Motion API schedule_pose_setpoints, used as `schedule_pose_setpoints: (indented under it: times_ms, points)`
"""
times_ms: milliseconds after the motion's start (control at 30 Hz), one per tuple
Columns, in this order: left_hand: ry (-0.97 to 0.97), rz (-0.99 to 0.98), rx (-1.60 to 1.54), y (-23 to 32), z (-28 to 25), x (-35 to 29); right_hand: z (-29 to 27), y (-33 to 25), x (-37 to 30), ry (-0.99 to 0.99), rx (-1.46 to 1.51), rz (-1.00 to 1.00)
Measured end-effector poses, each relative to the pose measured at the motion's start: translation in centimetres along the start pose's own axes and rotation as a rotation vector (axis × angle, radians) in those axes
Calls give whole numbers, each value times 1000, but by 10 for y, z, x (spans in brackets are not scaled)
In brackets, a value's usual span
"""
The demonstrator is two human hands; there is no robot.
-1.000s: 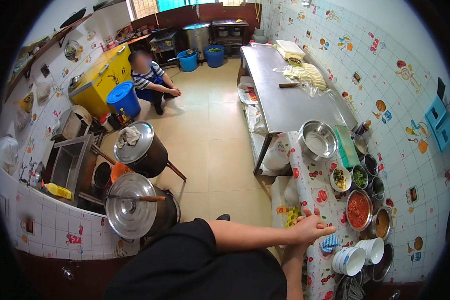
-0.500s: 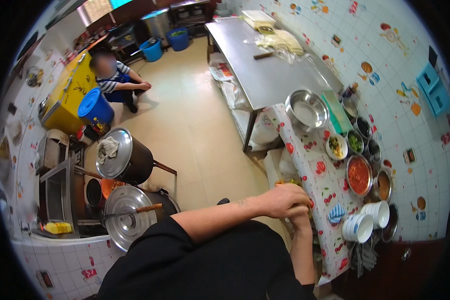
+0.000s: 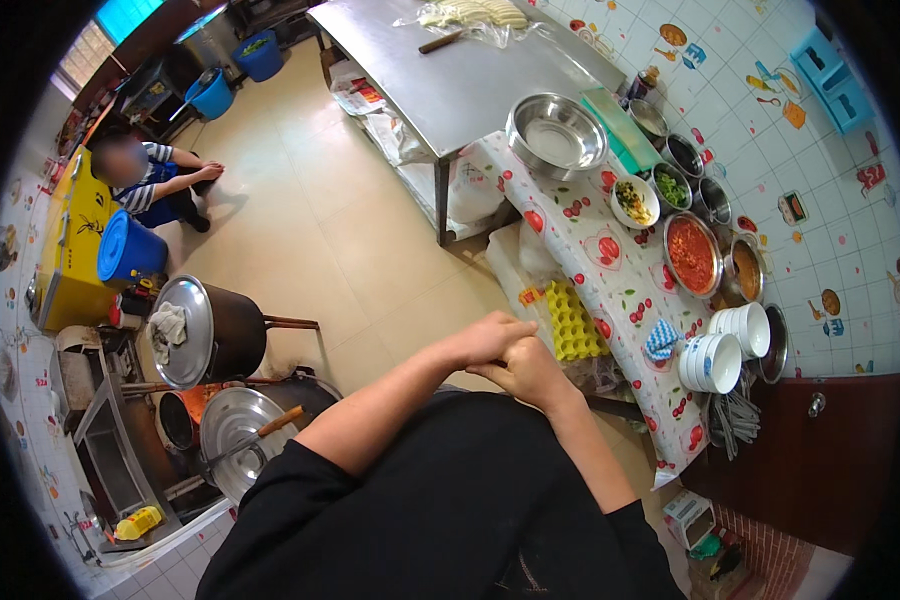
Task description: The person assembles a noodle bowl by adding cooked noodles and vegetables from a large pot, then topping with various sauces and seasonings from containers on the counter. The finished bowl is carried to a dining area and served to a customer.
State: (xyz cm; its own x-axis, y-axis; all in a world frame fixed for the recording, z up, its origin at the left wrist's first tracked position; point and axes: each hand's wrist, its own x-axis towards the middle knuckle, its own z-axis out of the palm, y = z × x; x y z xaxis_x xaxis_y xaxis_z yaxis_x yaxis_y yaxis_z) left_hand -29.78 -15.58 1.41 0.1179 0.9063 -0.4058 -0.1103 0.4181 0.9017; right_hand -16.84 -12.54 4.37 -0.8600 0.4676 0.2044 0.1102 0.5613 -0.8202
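My left hand (image 3: 490, 338) and my right hand (image 3: 536, 372) are clasped together in front of my body, fingers closed against each other. Whether anything lies between the palms is hidden. Just beyond them, under the side table's edge, stands a yellow egg tray (image 3: 574, 322). On the cherry-print tablecloth (image 3: 610, 290) to the right lie a blue checked cloth (image 3: 662, 340) and stacked white bowls (image 3: 710, 364), out of reach of both closed hands.
Several metal bowls of sauces, including a red sauce (image 3: 692, 256), line the wall. A steel basin (image 3: 556, 136) sits beside the steel table (image 3: 440, 90). Large lidded pots (image 3: 210, 335) stand at left. A person (image 3: 150, 180) sits low near a blue bin (image 3: 130, 248).
My clasped hands have moved left, away from the side table's edge, and the egg tray now shows. The view has turned to the right. The seated person stays in place.
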Motion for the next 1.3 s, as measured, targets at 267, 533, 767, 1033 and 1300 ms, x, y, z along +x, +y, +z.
schedule_pose_setpoints:
  times_ms: [267,533,767,1033,1300]
  points:
    - [-110,-227,-410,-9,0,0,0,1,2,-34,-182,-80]
    - [-130,-270,-742,-25,9,4,7,4,2,51,-156,-123]
    - [89,-277,-590,-38,-3,2,13,21,0,53,68,-12]
    - [322,-208,480,-99,-37,-47,6,92,-24,83,54,560]
    - [223,-272,650,-105,-28,-80,34,292,-194,-106,-417,880]
